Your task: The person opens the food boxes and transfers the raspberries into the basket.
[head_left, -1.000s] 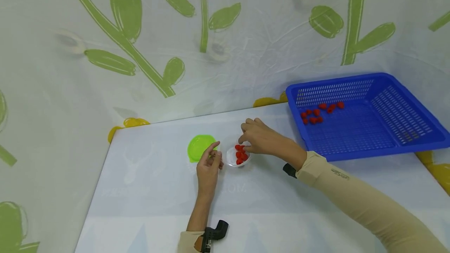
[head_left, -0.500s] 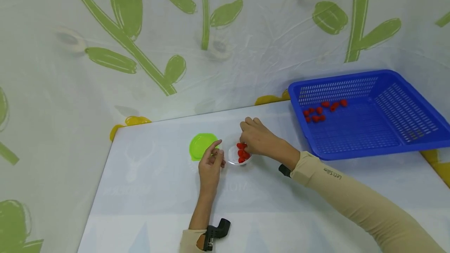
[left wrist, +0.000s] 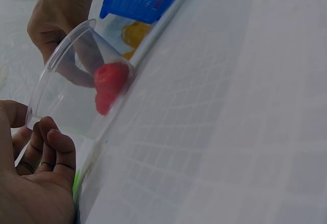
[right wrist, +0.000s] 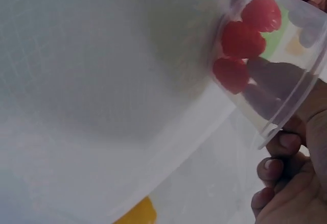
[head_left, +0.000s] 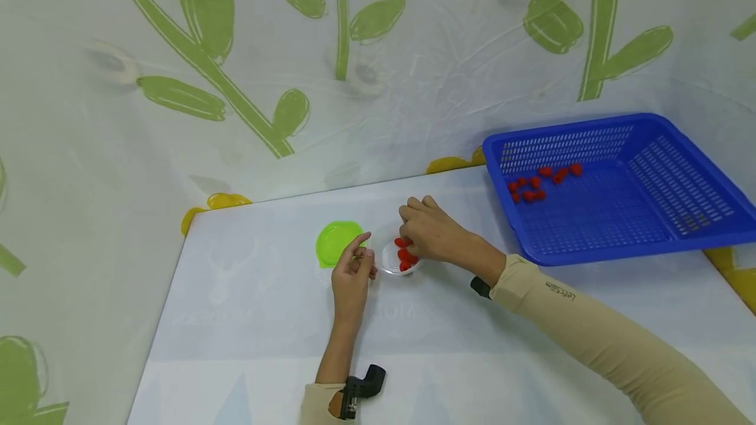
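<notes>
A clear plastic cup point(head_left: 388, 258) stands on the table, with several red raspberries point(head_left: 404, 255) at its bottom. My left hand point(head_left: 352, 281) is at the cup's left side, its thumb and fingers pinching the rim, as the left wrist view shows. From the right, my right hand point(head_left: 434, 231) reaches down into the cup. Through the wall in the right wrist view, its thumb and finger pinch one raspberry point(right wrist: 231, 75) low in the cup; two more raspberries lie beside it. A bright green lid point(head_left: 332, 243) lies just left of the cup, partly behind my left hand.
A blue plastic basket point(head_left: 590, 258) stands at the back right, with several loose raspberries point(head_left: 529, 195) in its left part. The white table point(head_left: 248, 320) ends at a cloth wall with printed plants point(head_left: 413, 117) behind it.
My right hand's fingers have lowered into the cup among the raspberries. My left hand stays at the rim, and the whole head view shifts slightly.
</notes>
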Demonstrator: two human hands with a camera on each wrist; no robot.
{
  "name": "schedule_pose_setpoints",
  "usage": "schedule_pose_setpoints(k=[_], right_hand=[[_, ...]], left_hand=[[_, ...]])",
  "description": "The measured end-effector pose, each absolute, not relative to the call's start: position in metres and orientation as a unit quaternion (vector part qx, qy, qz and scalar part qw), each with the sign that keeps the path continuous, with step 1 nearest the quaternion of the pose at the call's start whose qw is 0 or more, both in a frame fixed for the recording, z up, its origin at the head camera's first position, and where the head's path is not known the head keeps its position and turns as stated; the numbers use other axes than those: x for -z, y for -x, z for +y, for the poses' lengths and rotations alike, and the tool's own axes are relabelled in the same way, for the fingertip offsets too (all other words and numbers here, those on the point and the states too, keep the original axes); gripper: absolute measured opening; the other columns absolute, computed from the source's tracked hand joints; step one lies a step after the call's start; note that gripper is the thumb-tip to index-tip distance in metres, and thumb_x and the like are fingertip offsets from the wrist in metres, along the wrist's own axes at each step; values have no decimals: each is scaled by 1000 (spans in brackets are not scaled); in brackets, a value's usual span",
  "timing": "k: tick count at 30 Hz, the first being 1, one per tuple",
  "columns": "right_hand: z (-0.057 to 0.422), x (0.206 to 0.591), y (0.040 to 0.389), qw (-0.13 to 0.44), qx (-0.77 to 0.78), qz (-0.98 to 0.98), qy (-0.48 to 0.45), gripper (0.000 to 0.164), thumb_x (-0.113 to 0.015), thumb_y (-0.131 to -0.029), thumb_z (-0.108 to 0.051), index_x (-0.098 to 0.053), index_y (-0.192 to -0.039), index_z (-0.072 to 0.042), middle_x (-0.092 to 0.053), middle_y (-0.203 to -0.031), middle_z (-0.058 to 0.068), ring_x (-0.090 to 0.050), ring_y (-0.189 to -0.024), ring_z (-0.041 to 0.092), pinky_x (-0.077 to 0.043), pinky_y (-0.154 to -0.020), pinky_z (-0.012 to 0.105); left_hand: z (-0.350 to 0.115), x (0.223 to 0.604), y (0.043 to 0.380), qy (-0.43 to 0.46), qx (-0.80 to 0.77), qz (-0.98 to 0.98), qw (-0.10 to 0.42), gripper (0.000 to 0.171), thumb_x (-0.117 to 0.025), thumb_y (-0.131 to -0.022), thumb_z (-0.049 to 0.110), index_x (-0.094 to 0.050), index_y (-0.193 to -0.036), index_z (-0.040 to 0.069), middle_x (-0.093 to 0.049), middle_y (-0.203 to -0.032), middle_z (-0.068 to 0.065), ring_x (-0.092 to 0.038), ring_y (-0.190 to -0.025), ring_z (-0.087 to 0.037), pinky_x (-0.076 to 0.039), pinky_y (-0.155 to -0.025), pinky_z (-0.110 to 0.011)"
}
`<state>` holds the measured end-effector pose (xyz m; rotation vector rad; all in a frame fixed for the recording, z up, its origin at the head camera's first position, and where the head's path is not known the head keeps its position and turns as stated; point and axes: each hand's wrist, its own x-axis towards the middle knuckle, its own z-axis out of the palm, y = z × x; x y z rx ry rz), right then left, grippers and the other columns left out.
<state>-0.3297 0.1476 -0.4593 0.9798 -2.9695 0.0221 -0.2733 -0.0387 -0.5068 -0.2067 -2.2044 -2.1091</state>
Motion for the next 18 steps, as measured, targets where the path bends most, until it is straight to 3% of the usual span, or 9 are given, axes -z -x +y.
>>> schedule_pose_setpoints(k=[11, 15, 18], right_hand=[[146, 460, 331, 6, 26, -951, -309, 10, -73, -73, -25, -71, -69, -16, -44, -77, -4, -36, -82, 17, -27, -71, 31], [151, 458, 329, 22, -4, -946, -325, 10, -73, -72, -28, -73, -74, -18, -43, -75, -5, -36, -79, 16, -27, -69, 32], [156, 453, 326, 40, -32, -944, -327, 14, -74, -72, -30, -74, -80, -19, -43, -75, -6, -36, -78, 16, -27, -69, 32]], left_hand=[[-37, 506, 273, 65, 701, -709, 34, 33, -54, -92, 10, -54, -125, 4, -52, -86, -16, -50, -68, -42, -51, -60, -32], [-38, 507, 274, 64, 699, -711, 34, 32, -54, -92, 11, -54, -124, 5, -51, -85, -17, -50, -68, -43, -51, -60, -31], [-40, 518, 277, 62, 695, -715, 41, 33, -55, -93, 15, -55, -125, 9, -52, -84, -14, -52, -66, -36, -51, -59, -28]])
